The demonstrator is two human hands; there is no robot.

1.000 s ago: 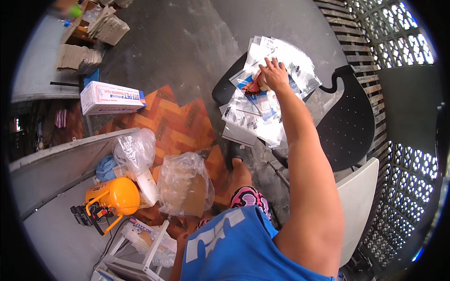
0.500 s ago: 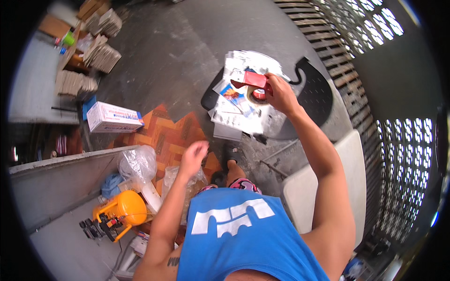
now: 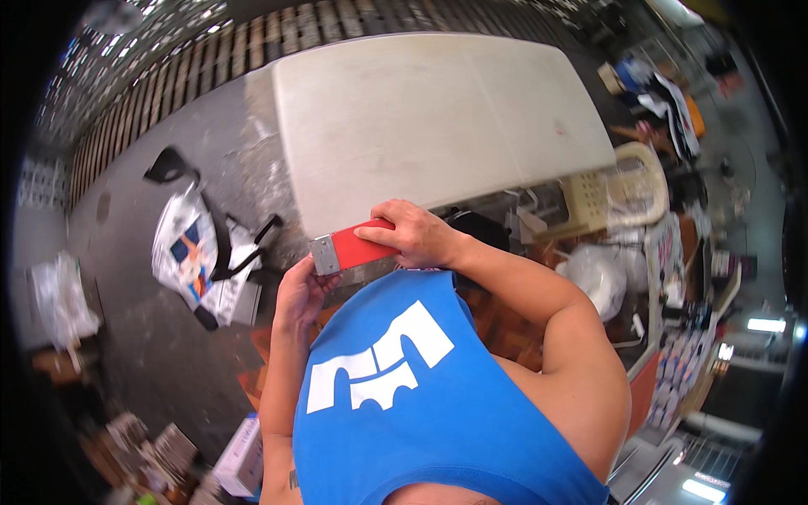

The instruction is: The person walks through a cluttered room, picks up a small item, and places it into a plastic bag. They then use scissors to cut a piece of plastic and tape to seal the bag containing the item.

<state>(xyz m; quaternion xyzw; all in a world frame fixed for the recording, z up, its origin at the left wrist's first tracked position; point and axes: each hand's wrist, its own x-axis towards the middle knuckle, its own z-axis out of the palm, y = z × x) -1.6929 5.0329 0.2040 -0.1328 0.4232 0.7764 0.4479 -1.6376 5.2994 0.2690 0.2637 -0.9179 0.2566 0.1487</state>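
My right hand (image 3: 410, 234) is closed around a flat red tool (image 3: 358, 244) with a grey metal end, its thumb lying across the red face. Its exact kind is not clear. At the metal end, my left hand (image 3: 303, 290) has its fingers curled against the edge, partly hidden behind the tool. Both hands are in front of my chest, close to the near edge of a white folding table (image 3: 446, 118).
Left of the table, a chair (image 3: 189, 252) bears papers and colourful prints. A beige plastic chair (image 3: 631, 189) and clear plastic bags (image 3: 598, 273) stand to the right. A white box (image 3: 240, 459) and stacked cardboard (image 3: 160, 450) lie at the lower left.
I have turned right, so the white table is now ahead and the paper-laden chair is at the left. The red tool has come from over the papers to my chest, where my left hand meets it.
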